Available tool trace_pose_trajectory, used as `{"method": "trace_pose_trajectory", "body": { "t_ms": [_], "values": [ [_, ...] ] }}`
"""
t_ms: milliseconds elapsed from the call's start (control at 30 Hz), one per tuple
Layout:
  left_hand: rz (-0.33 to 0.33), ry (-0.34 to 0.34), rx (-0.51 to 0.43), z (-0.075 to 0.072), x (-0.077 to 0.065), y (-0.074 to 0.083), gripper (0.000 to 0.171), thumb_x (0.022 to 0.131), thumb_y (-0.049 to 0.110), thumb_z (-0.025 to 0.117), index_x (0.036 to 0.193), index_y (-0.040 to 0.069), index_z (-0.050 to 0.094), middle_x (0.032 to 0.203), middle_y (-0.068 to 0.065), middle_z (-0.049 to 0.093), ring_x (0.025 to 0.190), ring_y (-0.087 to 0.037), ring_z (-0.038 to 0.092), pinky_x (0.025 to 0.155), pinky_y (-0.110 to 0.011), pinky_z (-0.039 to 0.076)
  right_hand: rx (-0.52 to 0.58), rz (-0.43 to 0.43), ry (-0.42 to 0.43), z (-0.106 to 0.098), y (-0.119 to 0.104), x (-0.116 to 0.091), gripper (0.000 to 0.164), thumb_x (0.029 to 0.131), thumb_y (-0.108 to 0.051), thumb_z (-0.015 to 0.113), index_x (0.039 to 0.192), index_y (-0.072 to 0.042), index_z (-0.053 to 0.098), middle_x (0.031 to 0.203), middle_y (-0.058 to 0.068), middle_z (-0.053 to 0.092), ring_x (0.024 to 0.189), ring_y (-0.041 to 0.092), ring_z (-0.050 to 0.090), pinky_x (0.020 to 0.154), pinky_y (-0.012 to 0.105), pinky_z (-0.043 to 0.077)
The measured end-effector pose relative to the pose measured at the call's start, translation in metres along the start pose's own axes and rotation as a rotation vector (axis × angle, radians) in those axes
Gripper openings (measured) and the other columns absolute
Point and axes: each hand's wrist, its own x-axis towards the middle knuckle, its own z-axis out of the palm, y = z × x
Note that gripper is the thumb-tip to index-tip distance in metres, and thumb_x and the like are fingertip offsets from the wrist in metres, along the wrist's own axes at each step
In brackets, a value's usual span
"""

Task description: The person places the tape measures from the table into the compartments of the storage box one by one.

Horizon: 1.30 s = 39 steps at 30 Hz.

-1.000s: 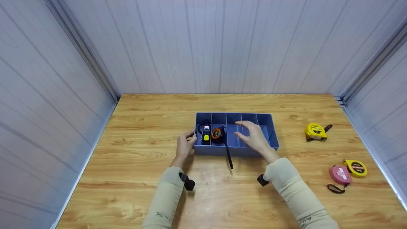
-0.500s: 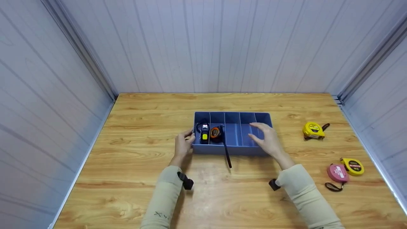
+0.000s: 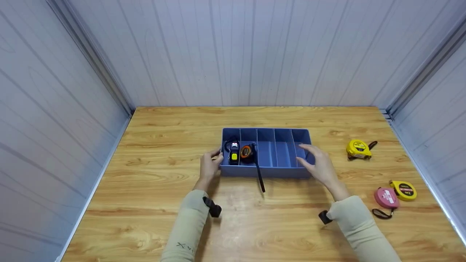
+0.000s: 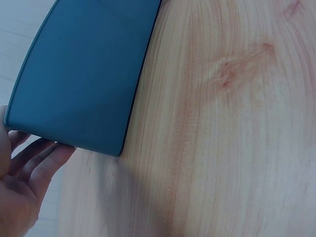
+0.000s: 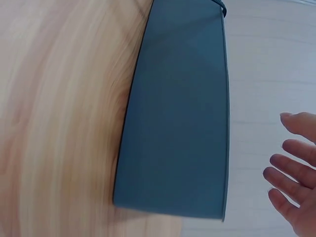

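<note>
A blue-grey divided box with several compartments sits on the wooden table. My left hand holds its left end, thumb at the rim and fingers along the outer end wall. In the leftmost compartment lies a black tape measure with a yellow button. Beside it, the second compartment has a black-and-orange tape measure, its black strap hanging over the front wall. My right hand hovers around the box's right end with thumb and fingers spread and nothing between them. The right wrist view shows the same fingers apart above the rim.
Right of the box lies a yellow tape measure with a black strap. Nearer the front right, a pink tape measure lies against another yellow one. Pale panel walls enclose the table at the back and sides.
My right hand has moved rightward from above the middle compartments to the box's right end. The left hand stays at the left end, and the tape measures keep their places.
</note>
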Motion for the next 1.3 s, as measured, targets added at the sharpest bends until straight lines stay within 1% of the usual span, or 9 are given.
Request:
{"method": "trace_pose_trajectory", "body": {
  "t_ms": [67, 300, 500, 600, 733, 867, 1000, 1200, 1300],
  "values": [
    [-0.008, -0.001, -0.007, 0.0, 0.0, 0.0, 0.032, 0.084, 0.007, 0.056, 0.116, 0.005, 0.059, 0.105, -0.012, 0.061, 0.078, -0.018, 0.059, 0.06, -0.023, 0.047, -0.007, 0.001, 0.012, -0.002, 0.002, -0.003, 0.038, 0.076, -0.009, 0.069, 0.111, 0.002, 0.059, 0.111, 0.019, 0.057, 0.103, 0.034, 0.051, 0.088, 0.046, 0.039],
    [0.016, -0.004, 0.012, 0.001, 0.0, 0.0, 0.031, 0.084, 0.005, 0.055, 0.115, 0.004, 0.059, 0.105, -0.015, 0.061, 0.084, -0.019, 0.059, 0.07, -0.026, 0.049, -0.014, 0.027, 0.062, -0.01, 0.012, -0.016, 0.038, 0.073, -0.006, 0.071, 0.109, 0.004, 0.059, 0.107, 0.021, 0.058, 0.096, 0.035, 0.054, 0.082, 0.047, 0.042],
    [-0.004, 0.001, -0.01, 0.0, 0.0, 0.0, 0.032, 0.083, 0.006, 0.055, 0.115, 0.006, 0.06, 0.102, -0.014, 0.062, 0.076, -0.016, 0.058, 0.058, -0.022, 0.047, -0.006, 0.05, 0.109, -0.013, 0.021, -0.025, 0.039, 0.072, -0.005, 0.072, 0.108, 0.004, 0.06, 0.103, 0.021, 0.06, 0.091, 0.035, 0.055, 0.079, 0.046, 0.043],
    [-0.008, -0.005, -0.017, 0.0, -0.001, 0.001, 0.032, 0.084, 0.006, 0.055, 0.115, 0.006, 0.06, 0.103, -0.014, 0.062, 0.076, -0.017, 0.058, 0.057, -0.021, 0.047, -0.014, 0.066, 0.12, -0.015, 0.025, -0.03, 0.038, 0.072, -0.005, 0.071, 0.108, 0.005, 0.06, 0.101, 0.022, 0.06, 0.091, 0.035, 0.054, 0.079, 0.046, 0.043],
    [-0.021, -0.016, -0.033, 0.0, -0.001, 0.001, 0.032, 0.085, 0.006, 0.055, 0.117, 0.006, 0.059, 0.106, -0.015, 0.06, 0.08, -0.018, 0.059, 0.057, -0.021, 0.047, -0.005, 0.129, 0.113, -0.019, 0.029, -0.038, 0.04, 0.074, -0.007, 0.07, 0.11, 0.005, 0.058, 0.105, 0.022, 0.058, 0.093, 0.036, 0.052, 0.08, 0.048, 0.041],
    [-0.027, -0.017, -0.035, -0.001, -0.002, 0.001, 0.033, 0.085, 0.006, 0.054, 0.118, 0.007, 0.058, 0.106, -0.015, 0.059, 0.079, -0.017, 0.058, 0.055, -0.021, 0.045, -0.004, 0.161, 0.122, -0.021, 0.037, -0.046, 0.041, 0.074, -0.008, 0.07, 0.111, 0.006, 0.057, 0.106, 0.024, 0.057, 0.093, 0.037, 0.052, 0.08, 0.049, 0.04],
    [-0.029, -0.017, -0.029, -0.001, -0.002, 0.001, 0.033, 0.085, 0.007, 0.054, 0.118, 0.007, 0.058, 0.108, -0.014, 0.059, 0.082, -0.019, 0.059, 0.058, -0.022, 0.047, -0.012, 0.197, 0.131, -0.023, 0.044, -0.054, 0.044, 0.074, -0.011, 0.071, 0.111, 0.008, 0.056, 0.107, 0.026, 0.056, 0.094, 0.038, 0.051, 0.08, 0.05, 0.04],
    [-0.05, -0.03, -0.093, -0.001, -0.002, 0.002, 0.033, 0.086, 0.006, 0.054, 0.119, 0.004, 0.057, 0.11, -0.017, 0.058, 0.088, -0.029, 0.059, 0.066, -0.032, 0.051, -0.019, 0.293, 0.108, -0.028, 0.052, -0.066, 0.047, 0.078, -0.015, 0.068, 0.116, 0.008, 0.052, 0.113, 0.027, 0.052, 0.099, 0.039, 0.049, 0.084, 0.051, 0.037],
    [-0.039, -0.022, -0.083, 0.0, -0.002, 0.002, 0.033, 0.085, 0.005, 0.054, 0.118, 0.004, 0.057, 0.109, -0.017, 0.058, 0.087, -0.028, 0.059, 0.069, -0.033, 0.051, -0.01, 0.342, 0.107, -0.03, 0.055, -0.071, 0.048, 0.079, -0.017, 0.067, 0.118, 0.007, 0.051, 0.116, 0.027, 0.05, 0.101, 0.039, 0.047, 0.086, 0.051, 0.036]
  ]
}}
